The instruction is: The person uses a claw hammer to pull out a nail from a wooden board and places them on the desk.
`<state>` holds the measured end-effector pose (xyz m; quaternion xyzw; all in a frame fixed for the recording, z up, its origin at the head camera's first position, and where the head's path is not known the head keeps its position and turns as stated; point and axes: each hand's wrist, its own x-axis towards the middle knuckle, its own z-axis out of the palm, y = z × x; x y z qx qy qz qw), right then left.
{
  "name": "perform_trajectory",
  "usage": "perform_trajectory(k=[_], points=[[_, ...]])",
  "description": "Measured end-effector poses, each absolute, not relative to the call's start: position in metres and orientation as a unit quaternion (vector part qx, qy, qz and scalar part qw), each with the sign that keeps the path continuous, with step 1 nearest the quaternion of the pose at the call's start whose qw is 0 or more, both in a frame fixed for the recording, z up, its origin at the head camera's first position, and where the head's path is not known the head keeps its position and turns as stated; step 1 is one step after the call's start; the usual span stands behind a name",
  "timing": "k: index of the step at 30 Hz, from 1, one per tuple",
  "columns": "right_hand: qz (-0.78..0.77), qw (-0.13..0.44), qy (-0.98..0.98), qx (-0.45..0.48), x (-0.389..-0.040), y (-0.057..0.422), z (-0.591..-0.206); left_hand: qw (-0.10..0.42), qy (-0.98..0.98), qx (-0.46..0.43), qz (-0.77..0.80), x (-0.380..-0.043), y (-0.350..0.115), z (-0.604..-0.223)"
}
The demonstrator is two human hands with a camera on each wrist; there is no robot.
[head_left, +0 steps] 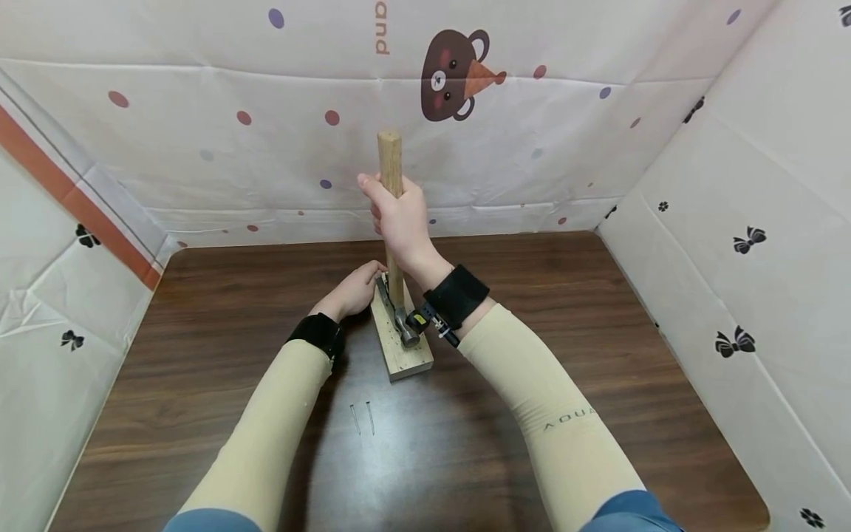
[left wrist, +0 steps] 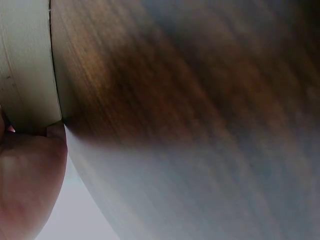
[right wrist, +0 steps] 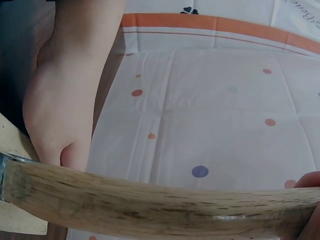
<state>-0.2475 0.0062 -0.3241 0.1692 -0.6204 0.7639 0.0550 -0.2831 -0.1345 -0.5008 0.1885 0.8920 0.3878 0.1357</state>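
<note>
A claw hammer (head_left: 396,290) stands with its wooden handle pointing up and its metal head down over a pale wooden board (head_left: 407,363). My right hand (head_left: 405,222) grips the handle's upper part, the thumb lying along it. In the right wrist view the handle (right wrist: 165,205) crosses the bottom. My left hand (head_left: 352,292) holds the board at its far end, beside the hammer's claw. The left wrist view has its fingers (left wrist: 30,175) bent against the board's end (left wrist: 30,65). Whatever sits under the claw is hidden by the hammer head.
Two thin nails, a left one (head_left: 355,419) and a right one (head_left: 370,418), lie on the dark wood table (head_left: 219,355) in front of the board. A white printed sheet (head_left: 266,155) rises behind the table, and similar sheets stand along both sides.
</note>
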Motion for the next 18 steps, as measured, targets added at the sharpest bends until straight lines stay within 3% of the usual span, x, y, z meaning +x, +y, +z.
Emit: perform_trajectory(k=[18], points=[[0.792,0.117,-0.567,0.195,-0.222,0.024,-0.332,0.128,0.886,0.184,0.406,-0.281,-0.135,-0.498]])
